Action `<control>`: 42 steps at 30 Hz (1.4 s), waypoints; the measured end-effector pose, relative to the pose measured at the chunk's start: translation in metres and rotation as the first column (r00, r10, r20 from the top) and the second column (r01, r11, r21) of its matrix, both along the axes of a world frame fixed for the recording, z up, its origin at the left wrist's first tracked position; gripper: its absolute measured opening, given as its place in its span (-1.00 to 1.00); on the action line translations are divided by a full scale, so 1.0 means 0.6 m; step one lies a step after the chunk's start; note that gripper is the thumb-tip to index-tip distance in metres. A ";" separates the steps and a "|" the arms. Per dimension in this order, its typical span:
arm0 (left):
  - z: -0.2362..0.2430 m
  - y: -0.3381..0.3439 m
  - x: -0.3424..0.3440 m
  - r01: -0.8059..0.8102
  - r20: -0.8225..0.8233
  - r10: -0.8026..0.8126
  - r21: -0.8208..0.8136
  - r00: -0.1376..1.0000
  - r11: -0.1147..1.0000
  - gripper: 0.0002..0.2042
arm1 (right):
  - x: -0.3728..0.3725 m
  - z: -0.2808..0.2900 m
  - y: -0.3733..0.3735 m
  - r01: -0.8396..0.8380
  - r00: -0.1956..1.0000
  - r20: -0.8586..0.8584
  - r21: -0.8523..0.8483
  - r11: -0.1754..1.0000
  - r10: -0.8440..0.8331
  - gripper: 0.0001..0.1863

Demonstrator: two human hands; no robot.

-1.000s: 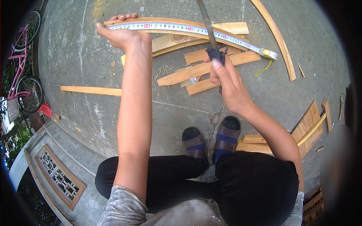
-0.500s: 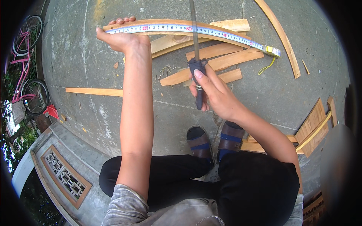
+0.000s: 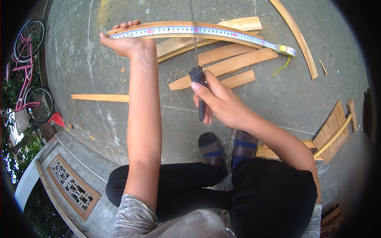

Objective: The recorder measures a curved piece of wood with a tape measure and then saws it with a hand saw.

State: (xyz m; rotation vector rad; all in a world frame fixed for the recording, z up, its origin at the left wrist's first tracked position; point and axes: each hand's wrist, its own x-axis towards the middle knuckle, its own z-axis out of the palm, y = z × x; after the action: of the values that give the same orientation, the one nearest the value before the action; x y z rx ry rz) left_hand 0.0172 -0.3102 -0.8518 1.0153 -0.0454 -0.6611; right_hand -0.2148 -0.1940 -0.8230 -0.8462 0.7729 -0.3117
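My left hand (image 3: 129,43) is closed around the left end of a curved wooden strip (image 3: 170,23). Along that strip runs a stretched tape measure (image 3: 214,31), whose yellow case (image 3: 286,50) hangs at the strip's right end with a yellow cord loop. My right hand (image 3: 224,105) grips a long thin metal tool by its dark wrapped handle (image 3: 197,75). The tool's narrow shaft points away from me and crosses in front of the tape near its middle. Whether the shaft touches the strip I cannot tell, nor its exact kind.
Several loose wooden boards (image 3: 238,63) lie on the concrete floor beyond my right hand. A long curved board (image 3: 295,37) lies far right, and more wood pieces (image 3: 329,131) stand near right. A pink bicycle (image 3: 27,71) stands at the left, near a low wall (image 3: 79,150).
My right hand has moved left and slightly toward me with the tool, whose shaft now looks thinner. The left hand and the strip have barely moved.
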 end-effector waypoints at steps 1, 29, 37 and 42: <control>0.001 0.001 -0.001 -0.003 0.005 0.003 0.012 1.000 1.000 -0.56 | 0.000 0.001 0.000 0.001 1.000 -0.001 0.001 1.000 -0.001 -0.60; 0.044 0.013 -0.006 0.005 -0.108 -0.016 -0.098 0.994 0.995 -0.30 | -0.004 0.021 0.012 -0.005 1.000 0.021 0.070 0.998 0.003 -0.54; 0.090 0.028 -0.011 0.039 -0.037 -0.045 -0.153 0.998 0.987 -0.30 | -0.006 0.043 0.023 -0.005 0.999 0.035 0.035 0.999 0.004 -0.53; 0.121 0.038 -0.013 0.102 0.017 -0.101 -0.223 0.995 0.970 -0.31 | -0.011 0.055 0.036 -0.006 0.998 0.065 0.016 1.000 0.005 -0.52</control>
State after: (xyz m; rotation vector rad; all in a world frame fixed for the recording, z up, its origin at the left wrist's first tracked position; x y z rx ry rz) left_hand 0.0095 -0.2872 -0.7794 0.8015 -0.1744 -0.7292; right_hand -0.2213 -0.1726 -0.7902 -0.8188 0.7116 -0.3260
